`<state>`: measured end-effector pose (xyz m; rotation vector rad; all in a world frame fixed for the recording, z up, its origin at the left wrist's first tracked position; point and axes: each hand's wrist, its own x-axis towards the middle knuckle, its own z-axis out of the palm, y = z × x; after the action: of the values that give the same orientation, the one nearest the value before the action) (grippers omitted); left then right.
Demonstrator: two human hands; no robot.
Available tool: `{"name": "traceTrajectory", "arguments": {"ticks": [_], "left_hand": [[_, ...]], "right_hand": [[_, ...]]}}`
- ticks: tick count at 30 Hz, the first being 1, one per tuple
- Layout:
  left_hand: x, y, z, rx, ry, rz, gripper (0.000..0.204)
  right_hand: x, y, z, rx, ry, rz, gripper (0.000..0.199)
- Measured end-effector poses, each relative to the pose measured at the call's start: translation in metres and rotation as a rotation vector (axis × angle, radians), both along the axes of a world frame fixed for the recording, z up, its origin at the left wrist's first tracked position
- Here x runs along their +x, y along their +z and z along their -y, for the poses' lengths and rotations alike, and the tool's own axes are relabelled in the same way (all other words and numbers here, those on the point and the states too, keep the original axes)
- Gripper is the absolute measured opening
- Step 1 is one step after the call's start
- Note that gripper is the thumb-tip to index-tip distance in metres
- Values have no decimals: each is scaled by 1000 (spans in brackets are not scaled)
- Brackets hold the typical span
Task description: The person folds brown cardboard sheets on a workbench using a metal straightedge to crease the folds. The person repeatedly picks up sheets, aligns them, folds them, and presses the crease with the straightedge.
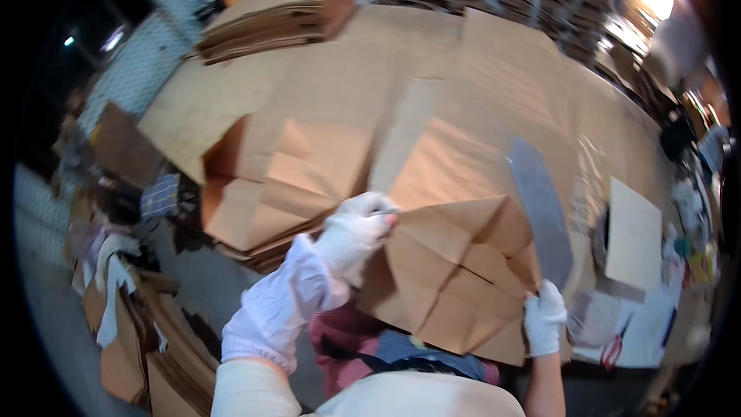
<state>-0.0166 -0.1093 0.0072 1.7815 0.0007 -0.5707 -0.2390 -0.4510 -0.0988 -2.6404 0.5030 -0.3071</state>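
Brown paper covers the whole table, and at its near edge a partly folded paper bag lies with its creased bottom flaps turned up toward the person. The left hand, in a white glove and sleeve cover, is closed on the bag's upper left corner, pinching the fold there. The right hand, also gloved, is wrapped around the lower end of a long flat metal blade that stands along the bag's right edge, tip pointing toward the far side of the table. This looks like the creasing step of bag folding: one flap is held in place while the blade lines up a fold. The next move would seem to call for keeping the pinched corner steady and pressing the blade squarely along the crease. A stack of folded bags lies near the left edge, and flat sheets are piled at the far left corner.
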Motion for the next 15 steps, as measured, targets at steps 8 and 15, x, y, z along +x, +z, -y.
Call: {"name": "traceTrajectory", "arguments": {"ticks": [8, 15], "left_hand": [[125, 121, -165, 721, 350, 940, 17], [179, -28, -414, 1073, 467, 609, 16]], "right_hand": [[212, 55, -158, 943, 385, 169, 48], [276, 74, -304, 188, 551, -139, 41]]}}
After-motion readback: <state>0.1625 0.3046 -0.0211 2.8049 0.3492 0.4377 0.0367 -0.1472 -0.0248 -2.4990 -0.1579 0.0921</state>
